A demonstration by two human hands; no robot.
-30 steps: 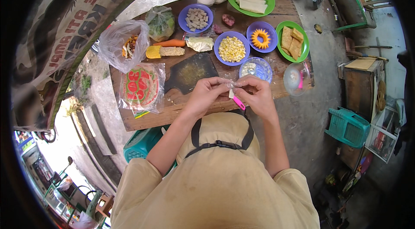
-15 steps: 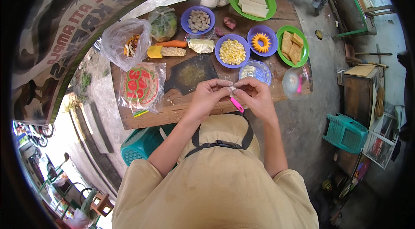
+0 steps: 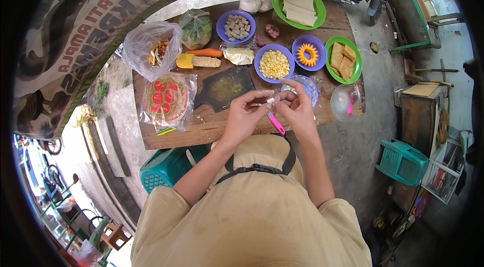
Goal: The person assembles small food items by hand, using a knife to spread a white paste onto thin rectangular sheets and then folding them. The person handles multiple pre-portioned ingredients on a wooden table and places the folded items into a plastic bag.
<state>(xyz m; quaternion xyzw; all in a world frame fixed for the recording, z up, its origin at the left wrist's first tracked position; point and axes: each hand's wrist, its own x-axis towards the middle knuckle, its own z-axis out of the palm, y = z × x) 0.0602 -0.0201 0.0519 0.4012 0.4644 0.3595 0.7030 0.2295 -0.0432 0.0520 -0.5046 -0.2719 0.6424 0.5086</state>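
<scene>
Light: bright, even daylight, soft shadows.
Focus: sharp around the grip; no glare.
Edges: fisheye bending, black vignette far from the grip.

On the counter [image 3: 212,131] the cutting board [image 3: 224,88] lies in the middle. At 9 o'clock from it lies the bag of crackers [image 3: 166,99]. At 12 o'clock lie the corn cob [image 3: 199,61] and the carrot [image 3: 204,52]; behind them stands the bowl of cubes [image 3: 235,26]. At 2 o'clock stands the bowl of corn kernels [image 3: 274,63], and at 3 o'clock from that bowl the plate of fried pieces [image 3: 343,59]. Both hands meet at 5 o'clock from the board.
</scene>
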